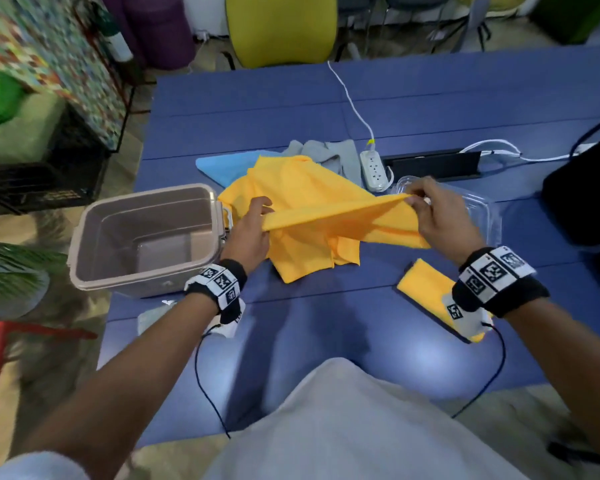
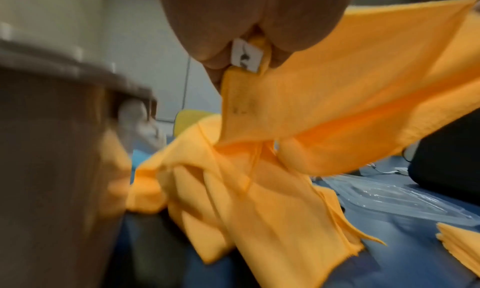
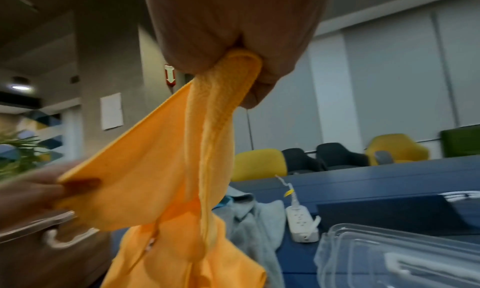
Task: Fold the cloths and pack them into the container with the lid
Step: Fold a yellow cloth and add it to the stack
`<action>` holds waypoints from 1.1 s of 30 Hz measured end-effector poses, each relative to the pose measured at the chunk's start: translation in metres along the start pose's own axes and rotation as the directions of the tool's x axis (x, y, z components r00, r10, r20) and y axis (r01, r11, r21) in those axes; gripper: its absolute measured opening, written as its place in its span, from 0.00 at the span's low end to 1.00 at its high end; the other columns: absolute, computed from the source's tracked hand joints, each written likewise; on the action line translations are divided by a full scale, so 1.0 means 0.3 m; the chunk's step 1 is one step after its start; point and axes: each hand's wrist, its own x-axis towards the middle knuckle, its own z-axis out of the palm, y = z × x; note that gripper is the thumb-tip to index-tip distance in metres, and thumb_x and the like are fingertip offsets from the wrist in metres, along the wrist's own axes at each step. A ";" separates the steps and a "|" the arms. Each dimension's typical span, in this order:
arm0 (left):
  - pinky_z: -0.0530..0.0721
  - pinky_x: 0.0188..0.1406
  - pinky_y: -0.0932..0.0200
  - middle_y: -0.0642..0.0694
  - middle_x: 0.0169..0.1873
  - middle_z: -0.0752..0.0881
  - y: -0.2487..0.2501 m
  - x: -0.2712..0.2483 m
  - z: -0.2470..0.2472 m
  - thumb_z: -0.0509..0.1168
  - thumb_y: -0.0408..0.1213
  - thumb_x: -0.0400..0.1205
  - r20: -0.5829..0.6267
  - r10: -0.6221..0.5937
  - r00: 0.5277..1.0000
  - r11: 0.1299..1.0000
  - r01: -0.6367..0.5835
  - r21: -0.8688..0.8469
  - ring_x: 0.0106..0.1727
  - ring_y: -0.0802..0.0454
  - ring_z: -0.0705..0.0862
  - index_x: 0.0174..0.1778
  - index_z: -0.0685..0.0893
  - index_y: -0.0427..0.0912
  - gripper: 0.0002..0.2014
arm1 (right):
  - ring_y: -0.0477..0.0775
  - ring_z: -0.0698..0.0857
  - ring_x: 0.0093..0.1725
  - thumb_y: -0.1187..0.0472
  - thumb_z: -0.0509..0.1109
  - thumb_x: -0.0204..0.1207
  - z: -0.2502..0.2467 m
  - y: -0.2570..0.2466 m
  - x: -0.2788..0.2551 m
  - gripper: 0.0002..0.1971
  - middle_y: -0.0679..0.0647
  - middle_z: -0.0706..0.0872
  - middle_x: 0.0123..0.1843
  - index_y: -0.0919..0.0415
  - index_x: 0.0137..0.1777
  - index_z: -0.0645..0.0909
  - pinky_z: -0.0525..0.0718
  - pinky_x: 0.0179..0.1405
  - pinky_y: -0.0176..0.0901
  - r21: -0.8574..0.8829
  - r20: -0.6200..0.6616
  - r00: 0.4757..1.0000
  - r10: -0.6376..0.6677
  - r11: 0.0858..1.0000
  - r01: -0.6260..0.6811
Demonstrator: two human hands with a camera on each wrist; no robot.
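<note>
Both hands point(image 1: 340, 220) stretch yellow cloth point(image 1: 312, 206) left-right.

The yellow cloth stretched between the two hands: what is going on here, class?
A person is folding cloths at a blue table. The left hand and the right hand each pinch a corner of the yellow cloth, holding one edge taut above the table while the rest hangs down. The container stands open and empty at the left; its clear lid lies at the right. One folded yellow cloth waits nearby; a blue cloth and a grey cloth remain unfolded.

left hand point(image 1: 253, 226): raised, pinching | right hand point(image 1: 440, 216): raised, pinching
</note>
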 end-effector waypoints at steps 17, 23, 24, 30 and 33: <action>0.77 0.34 0.64 0.54 0.32 0.85 -0.063 -0.290 -0.179 0.69 0.51 0.78 0.579 0.026 0.815 0.968 0.125 -0.219 0.35 0.61 0.82 0.36 0.86 0.44 0.13 | 0.40 0.71 0.24 0.44 0.82 0.64 0.007 0.156 -0.331 0.21 0.42 0.70 0.22 0.47 0.26 0.71 0.64 0.27 0.37 -0.169 0.741 0.634 0.221 0.975 -0.142; 0.74 0.36 0.68 0.53 0.38 0.75 -0.276 -0.570 -0.007 0.63 0.77 0.66 0.670 -0.149 0.727 0.955 0.283 -0.095 0.37 0.58 0.76 0.42 0.78 0.46 0.34 | 0.37 0.61 0.28 0.37 0.72 0.72 0.195 0.310 -0.582 0.23 0.40 0.60 0.30 0.36 0.31 0.58 0.60 0.31 0.35 -0.176 0.868 0.447 0.215 0.976 -0.129; 0.75 0.37 0.68 0.55 0.38 0.73 -0.278 -0.579 -0.003 0.63 0.76 0.67 0.649 -0.157 0.745 0.946 0.303 -0.118 0.37 0.58 0.74 0.43 0.78 0.48 0.32 | 0.37 0.63 0.29 0.32 0.69 0.70 0.192 0.318 -0.584 0.20 0.41 0.64 0.30 0.37 0.32 0.62 0.62 0.32 0.36 -0.177 0.854 0.469 0.226 0.973 -0.146; 0.75 0.29 0.60 0.42 0.27 0.73 -0.188 -0.399 -0.116 0.64 0.37 0.84 0.441 -0.191 0.877 0.895 0.340 -0.288 0.30 0.50 0.75 0.36 0.78 0.34 0.13 | 0.59 0.85 0.52 0.42 0.67 0.74 0.076 0.247 -0.377 0.23 0.55 0.89 0.52 0.61 0.55 0.86 0.80 0.52 0.45 -0.017 0.456 0.875 0.163 0.985 -0.174; 0.75 0.28 0.70 0.57 0.25 0.78 -0.078 -0.271 -0.231 0.62 0.32 0.85 0.205 -0.137 0.969 0.928 0.198 -0.317 0.28 0.63 0.77 0.37 0.80 0.38 0.10 | 0.53 0.80 0.36 0.51 0.68 0.78 -0.009 0.151 -0.231 0.13 0.50 0.83 0.35 0.61 0.50 0.84 0.78 0.39 0.37 0.187 0.178 0.972 0.156 0.964 -0.189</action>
